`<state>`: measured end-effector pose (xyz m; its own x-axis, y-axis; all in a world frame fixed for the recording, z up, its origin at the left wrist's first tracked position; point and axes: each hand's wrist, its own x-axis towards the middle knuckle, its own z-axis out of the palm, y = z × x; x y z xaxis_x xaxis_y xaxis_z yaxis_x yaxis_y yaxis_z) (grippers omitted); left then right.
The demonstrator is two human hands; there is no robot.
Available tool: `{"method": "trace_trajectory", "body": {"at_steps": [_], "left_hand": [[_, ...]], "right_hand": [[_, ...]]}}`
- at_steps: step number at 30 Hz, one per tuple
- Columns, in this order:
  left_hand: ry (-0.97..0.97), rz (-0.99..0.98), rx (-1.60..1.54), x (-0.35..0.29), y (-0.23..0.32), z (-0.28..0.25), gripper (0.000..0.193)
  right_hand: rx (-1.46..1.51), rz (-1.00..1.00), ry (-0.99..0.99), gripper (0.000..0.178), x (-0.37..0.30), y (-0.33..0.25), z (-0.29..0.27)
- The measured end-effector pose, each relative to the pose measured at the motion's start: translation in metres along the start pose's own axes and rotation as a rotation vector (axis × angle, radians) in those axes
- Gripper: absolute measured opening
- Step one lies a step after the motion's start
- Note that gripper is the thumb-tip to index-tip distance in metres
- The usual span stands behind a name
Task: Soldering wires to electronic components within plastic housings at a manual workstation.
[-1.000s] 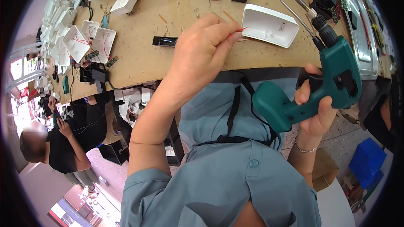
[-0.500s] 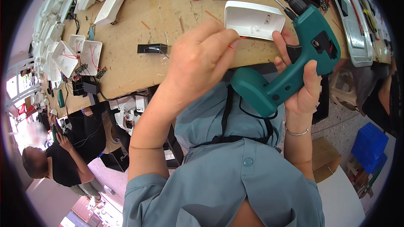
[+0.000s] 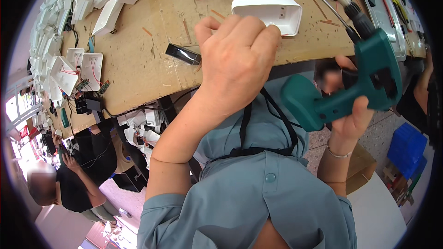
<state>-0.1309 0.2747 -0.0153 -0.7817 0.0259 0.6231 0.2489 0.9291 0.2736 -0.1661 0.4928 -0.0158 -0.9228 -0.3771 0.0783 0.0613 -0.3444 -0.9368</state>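
- In right hand (image 3: 349, 127): dark-green plastic pistol-shaped tool (image 3: 339, 102), fingers around grip near black trigger; front end aimed away, apart from left hand (image 3: 240, 60).
- Left fingers bunched and curled before open white rectangular plastic box (image 3: 293, 18); tips hidden, cannot tell whether pinching anything.
- For good work, probably: keep hold of tool loose, front end off fingers and plastic; turn left fingertips into sight before bringing tool in.
- On worktop (image 3: 138, 71), just beyond left hand: white box, open side up, small fittings inside, partly covered.
- Beside left hand: glossy black rectangular box (image 3: 183, 54), contents unclear.
- Far left: shallow white plastic boxes (image 3: 86, 62) with thin red wires (image 3: 70, 71) inside, green circuit boards (image 3: 105, 86) at near edge.
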Motion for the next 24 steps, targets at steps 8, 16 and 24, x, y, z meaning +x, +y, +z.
{"method": "trace_trajectory", "body": {"at_steps": [8, 16, 24], "left_hand": [[0.015, -0.036, 0.117, 0.014, 0.000, 0.002, 0.009], [-0.074, -0.069, 0.056, 0.030, 0.000, 0.005, 0.004], [-0.200, -0.073, 0.169, 0.037, -0.008, 0.021, 0.004]], "right_hand": [[-0.405, -0.035, 0.133, 0.078, -0.056, -0.026, -0.009], [-0.450, 0.122, 0.088, 0.073, -0.071, -0.023, -0.003], [-0.421, 0.167, 0.106, 0.069, -0.069, -0.019, 0.003]]}}
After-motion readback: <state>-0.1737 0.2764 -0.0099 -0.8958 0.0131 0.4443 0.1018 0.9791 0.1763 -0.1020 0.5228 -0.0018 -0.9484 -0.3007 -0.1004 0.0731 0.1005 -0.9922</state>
